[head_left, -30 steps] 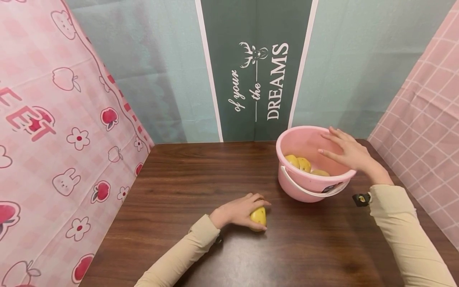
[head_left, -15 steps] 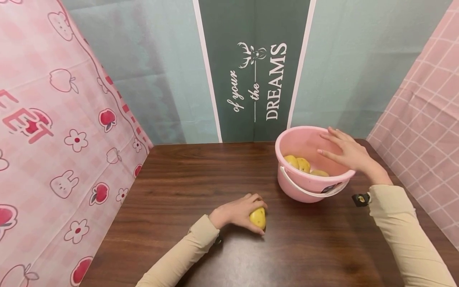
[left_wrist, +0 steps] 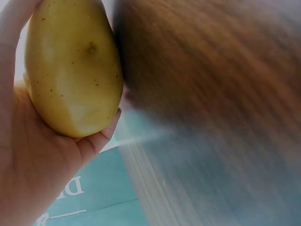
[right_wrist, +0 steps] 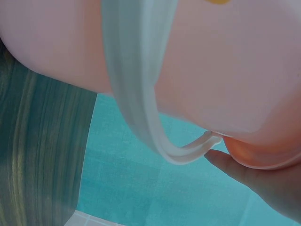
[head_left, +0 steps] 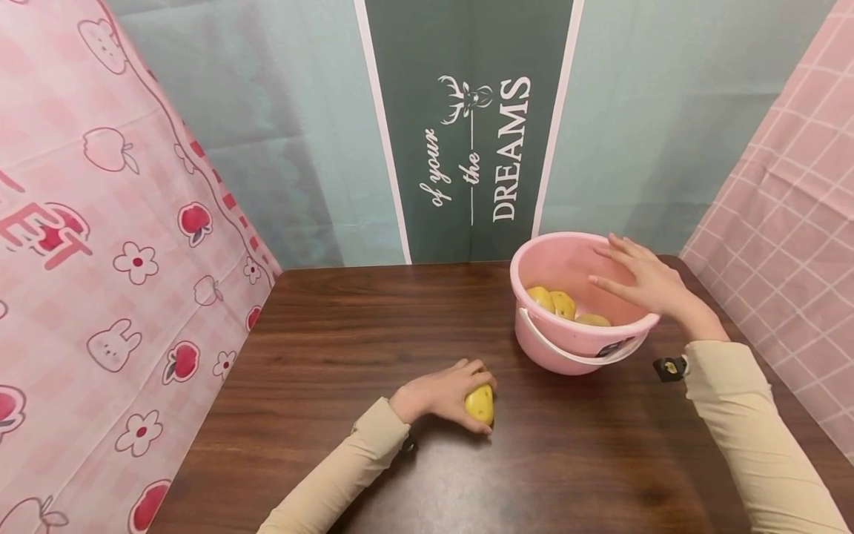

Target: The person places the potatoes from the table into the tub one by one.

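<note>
My left hand (head_left: 445,394) grips a yellow potato (head_left: 479,405) low at the tabletop, fingers over its far side and thumb on its near side. In the left wrist view, the potato (left_wrist: 73,70) shows small dark specks and lies against the palm and fingers. A pink bucket (head_left: 554,348) with a white handle (head_left: 567,354) stands upright at the back right. Inside it are several potatoes (head_left: 562,304). My right hand (head_left: 650,280) rests over the bucket's right rim with its fingers extended. In the right wrist view, one finger (right_wrist: 230,165) lies near the handle's end.
The dark wooden table (head_left: 353,319) runs back to a green and teal cloth (head_left: 467,237). Pink patterned cloth (head_left: 160,311) hangs at the left, and pink checked cloth (head_left: 794,215) at the right.
The left hand's fingers and thumb have drawn in closer around the potato. The right hand keeps its place at the bucket; the view has shifted slightly.
</note>
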`<move>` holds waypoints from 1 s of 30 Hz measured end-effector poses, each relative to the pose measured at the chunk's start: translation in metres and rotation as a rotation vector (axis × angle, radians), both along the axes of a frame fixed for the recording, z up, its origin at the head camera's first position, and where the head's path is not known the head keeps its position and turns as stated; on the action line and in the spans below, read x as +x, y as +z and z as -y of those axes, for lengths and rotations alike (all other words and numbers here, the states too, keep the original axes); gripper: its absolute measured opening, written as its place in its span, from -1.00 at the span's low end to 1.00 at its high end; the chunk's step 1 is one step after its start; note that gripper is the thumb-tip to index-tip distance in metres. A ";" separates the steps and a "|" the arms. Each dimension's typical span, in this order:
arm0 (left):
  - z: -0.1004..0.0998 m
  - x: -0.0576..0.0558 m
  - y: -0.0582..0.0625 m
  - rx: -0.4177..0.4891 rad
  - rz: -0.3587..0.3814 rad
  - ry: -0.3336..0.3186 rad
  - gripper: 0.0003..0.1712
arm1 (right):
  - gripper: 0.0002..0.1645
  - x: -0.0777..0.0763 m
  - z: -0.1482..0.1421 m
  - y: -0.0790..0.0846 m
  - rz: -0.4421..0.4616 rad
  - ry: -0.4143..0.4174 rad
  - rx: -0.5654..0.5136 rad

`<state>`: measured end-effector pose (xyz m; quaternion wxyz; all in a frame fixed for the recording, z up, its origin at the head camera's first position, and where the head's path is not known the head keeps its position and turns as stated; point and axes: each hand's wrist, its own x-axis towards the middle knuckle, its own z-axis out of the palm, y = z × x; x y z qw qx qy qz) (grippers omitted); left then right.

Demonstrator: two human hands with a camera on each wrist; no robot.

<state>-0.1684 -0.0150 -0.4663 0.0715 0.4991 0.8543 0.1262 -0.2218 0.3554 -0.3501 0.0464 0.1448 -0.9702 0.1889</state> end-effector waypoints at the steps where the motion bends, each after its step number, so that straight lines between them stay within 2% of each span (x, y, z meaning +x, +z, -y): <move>1: 0.000 0.000 0.000 -0.001 -0.002 0.000 -0.32 | -0.19 0.000 0.000 0.000 -0.001 -0.001 0.001; 16: -0.005 -0.002 0.004 0.011 -0.029 -0.033 -0.34 | -0.19 0.001 0.001 0.000 0.006 -0.009 0.000; 24: -0.006 -0.006 0.016 0.032 0.000 -0.025 -0.31 | -0.19 0.001 0.001 0.000 0.004 -0.006 -0.001; 30: -0.007 -0.009 0.021 0.046 -0.022 -0.025 -0.29 | -0.19 0.002 0.002 0.001 -0.001 -0.006 -0.002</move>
